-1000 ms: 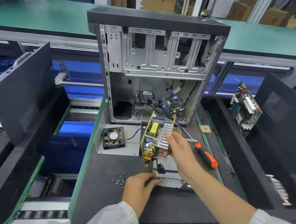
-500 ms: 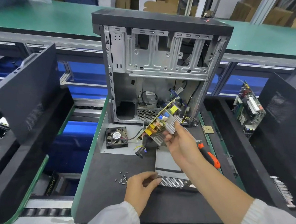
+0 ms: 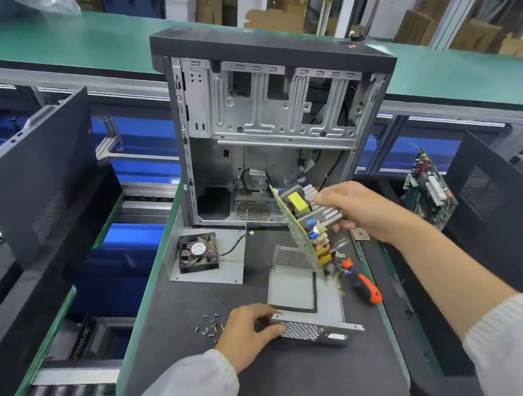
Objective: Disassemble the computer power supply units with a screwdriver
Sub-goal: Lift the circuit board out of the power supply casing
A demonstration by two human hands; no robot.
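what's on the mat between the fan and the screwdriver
In the head view, the emptied power supply casing sits between the fan and the screwdriver, with bare mat on the fan's side.

Mat (image 3: 284,375) with screws (image 3: 209,326), screwdriver (image 3: 365,287)

the right hand (image 3: 358,212) now holds the circuit board (image 3: 303,230) lifted clear of the metal casing (image 3: 302,291), carried rightward, above the screwdriver (image 3: 365,286).
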